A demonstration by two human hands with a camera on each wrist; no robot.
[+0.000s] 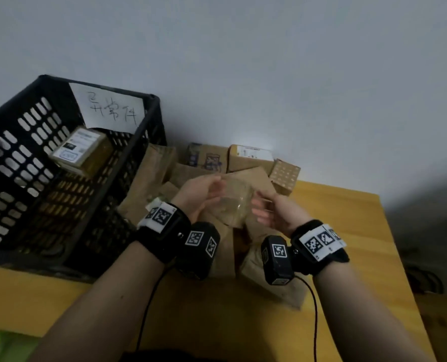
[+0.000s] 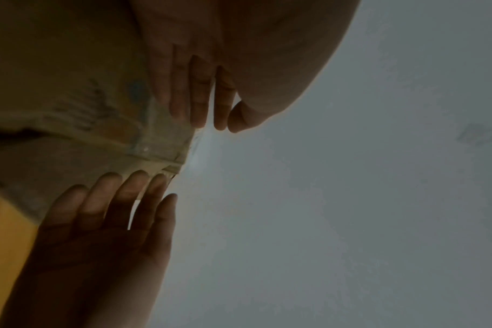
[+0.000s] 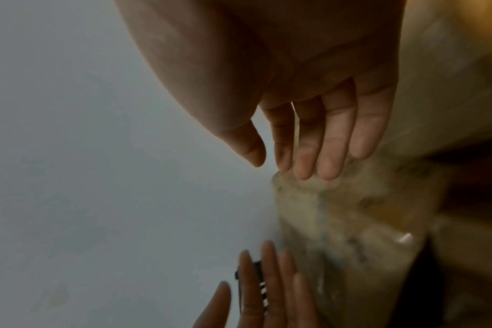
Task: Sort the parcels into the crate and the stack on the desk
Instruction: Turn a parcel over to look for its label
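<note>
Crate (image 1: 60,178), black and slotted, sits at nine o'clock on the yellow desk (image 1: 347,231), with a handwritten paper sign (image 1: 110,108) on its far wall and a labelled brown box (image 1: 82,152) inside. At centre, the left hand (image 1: 198,197) and right hand (image 1: 277,212) press straight, close-set fingers against opposite sides of a clear-wrapped parcel (image 1: 234,205), raised above a heap of brown paper parcels (image 1: 256,257). Cardboard boxes (image 1: 251,158) line the wall at twelve o'clock.

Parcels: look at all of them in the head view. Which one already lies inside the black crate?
The box with the white label, tilted inside the black crate. All other parcels lie on the desk or between the hands.
</note>
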